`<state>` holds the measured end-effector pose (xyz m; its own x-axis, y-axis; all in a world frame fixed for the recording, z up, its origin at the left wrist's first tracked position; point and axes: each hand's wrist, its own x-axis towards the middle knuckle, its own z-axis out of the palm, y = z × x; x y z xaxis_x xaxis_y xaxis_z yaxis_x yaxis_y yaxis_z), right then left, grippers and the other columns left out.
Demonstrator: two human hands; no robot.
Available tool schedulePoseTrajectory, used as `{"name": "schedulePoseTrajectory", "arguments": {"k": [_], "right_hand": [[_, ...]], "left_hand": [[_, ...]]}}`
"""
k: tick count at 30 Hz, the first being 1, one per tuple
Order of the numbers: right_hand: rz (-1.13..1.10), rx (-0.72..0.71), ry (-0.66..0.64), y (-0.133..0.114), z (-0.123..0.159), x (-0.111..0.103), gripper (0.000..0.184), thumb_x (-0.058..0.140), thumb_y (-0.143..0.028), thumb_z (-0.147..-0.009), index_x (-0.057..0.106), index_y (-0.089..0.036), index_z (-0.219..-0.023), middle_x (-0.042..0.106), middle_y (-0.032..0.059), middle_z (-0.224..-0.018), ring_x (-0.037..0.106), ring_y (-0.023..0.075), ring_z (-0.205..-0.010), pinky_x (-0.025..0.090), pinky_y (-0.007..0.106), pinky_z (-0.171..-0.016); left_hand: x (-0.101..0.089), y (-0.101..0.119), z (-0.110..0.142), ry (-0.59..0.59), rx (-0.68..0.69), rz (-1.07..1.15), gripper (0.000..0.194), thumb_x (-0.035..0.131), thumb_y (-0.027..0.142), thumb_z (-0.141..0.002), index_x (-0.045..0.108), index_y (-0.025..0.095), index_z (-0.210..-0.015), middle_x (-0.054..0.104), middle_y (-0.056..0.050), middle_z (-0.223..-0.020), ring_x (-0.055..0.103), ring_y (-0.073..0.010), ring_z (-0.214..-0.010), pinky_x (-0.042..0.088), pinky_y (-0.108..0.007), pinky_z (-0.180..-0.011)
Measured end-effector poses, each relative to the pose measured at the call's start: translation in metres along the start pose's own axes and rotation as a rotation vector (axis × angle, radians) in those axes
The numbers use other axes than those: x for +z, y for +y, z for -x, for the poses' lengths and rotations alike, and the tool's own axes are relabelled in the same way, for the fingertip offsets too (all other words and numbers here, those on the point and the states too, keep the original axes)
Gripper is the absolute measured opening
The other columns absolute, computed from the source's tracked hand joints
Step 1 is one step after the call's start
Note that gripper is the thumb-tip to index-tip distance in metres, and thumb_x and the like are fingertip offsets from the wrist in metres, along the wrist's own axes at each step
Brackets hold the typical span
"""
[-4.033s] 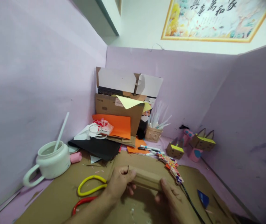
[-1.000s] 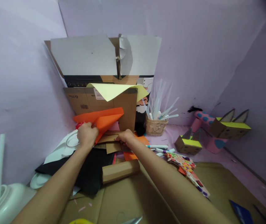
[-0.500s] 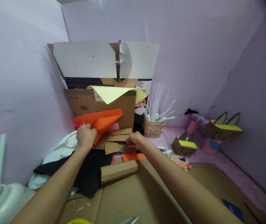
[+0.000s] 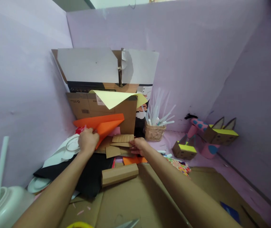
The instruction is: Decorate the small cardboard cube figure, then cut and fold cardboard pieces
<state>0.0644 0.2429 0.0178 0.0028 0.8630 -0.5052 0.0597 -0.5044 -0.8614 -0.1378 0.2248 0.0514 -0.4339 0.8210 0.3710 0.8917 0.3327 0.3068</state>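
Note:
My left hand point(image 4: 88, 140) is closed on the edge of an orange paper sheet point(image 4: 108, 126), which it lifts above the heap. My right hand point(image 4: 138, 146) pinches the right end of a cardboard piece point(image 4: 123, 138). More cut cardboard scraps point(image 4: 112, 151) lie just below it, and the fingertips partly hide where they overlap. A folded cardboard tube point(image 4: 119, 175) rests on the large cardboard sheet point(image 4: 130, 202) nearer to me. Black paper point(image 4: 91, 177) lies under my left forearm.
A large cardboard box point(image 4: 102, 110) with yellow paper point(image 4: 112, 97) stands at the back. To its right are a basket point(image 4: 154, 131) of glue sticks and cardboard animal figures point(image 4: 185, 150). A white pot point(image 4: 11, 202) is at lower left, scissor blades point(image 4: 129, 223) at the bottom edge.
The camera view has tilted up slightly. My right hand has raised the end of the cardboard piece a little; my left hand still holds the orange paper.

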Motion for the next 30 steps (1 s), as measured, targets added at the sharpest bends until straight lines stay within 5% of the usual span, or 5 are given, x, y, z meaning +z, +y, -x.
{"name": "schedulePoseTrajectory", "arguments": {"k": [7,15,20,25,30], "right_hand": [[-0.031,-0.006,0.042,-0.001,0.009,-0.01,0.028,0.053,-0.03,-0.088,0.054,-0.015,-0.112,0.059,0.0069,-0.108,0.06,0.0176,-0.088,0.053,0.036,-0.073],[-0.053,-0.081,0.125,0.005,0.039,-0.038,0.025,0.053,-0.029,-0.088,0.055,-0.014,-0.109,0.06,0.0056,-0.101,0.061,0.0151,-0.08,0.053,0.032,-0.067],[-0.104,-0.142,0.166,0.014,0.069,-0.057,0.018,0.052,-0.027,-0.089,0.056,-0.013,-0.099,0.059,0.0012,-0.085,0.057,0.0095,-0.063,0.05,0.024,-0.054],[-0.186,-0.212,0.156,0.031,0.124,-0.072,0.013,0.051,-0.019,-0.086,0.052,-0.017,-0.073,0.052,-0.0036,-0.061,0.049,0.0071,-0.046,0.048,0.02,-0.043],[-0.221,-0.222,0.146,0.07,0.179,-0.08,0.011,0.055,-0.02,-0.079,0.057,-0.017,-0.069,0.056,-0.0005,-0.06,0.051,0.0092,-0.047,0.046,0.019,-0.036]], "left_hand": [[0.003,0.0,0.002,-0.082,-0.042,-0.007,0.029,0.046,0.04,-0.088,0.062,0.016,-0.093,0.065,-0.006,-0.09,0.061,-0.0195,-0.086,0.048,-0.036,-0.073],[-0.005,0.013,0.026,-0.239,0.023,0.095,0.024,0.055,0.037,-0.085,0.061,0.015,-0.093,0.064,-0.005,-0.097,0.06,-0.02,-0.092,0.047,-0.041,-0.081],[-0.023,0.018,0.046,-0.258,0.096,0.346,0.03,0.061,0.021,-0.079,0.059,0.015,-0.108,0.062,-0.009,-0.11,0.056,-0.0238,-0.105,0.043,-0.044,-0.091],[-0.057,0.025,0.095,-0.208,0.042,0.753,0.042,0.051,0.014,-0.075,0.052,0.016,-0.117,0.059,-0.01,-0.116,0.054,-0.0214,-0.109,0.04,-0.034,-0.096],[-0.071,0.024,0.172,-0.596,-0.109,1.185,0.037,0.05,0.035,-0.075,0.052,0.017,-0.107,0.066,-0.01,-0.096,0.065,-0.0221,-0.084,0.054,-0.031,-0.058]]}}
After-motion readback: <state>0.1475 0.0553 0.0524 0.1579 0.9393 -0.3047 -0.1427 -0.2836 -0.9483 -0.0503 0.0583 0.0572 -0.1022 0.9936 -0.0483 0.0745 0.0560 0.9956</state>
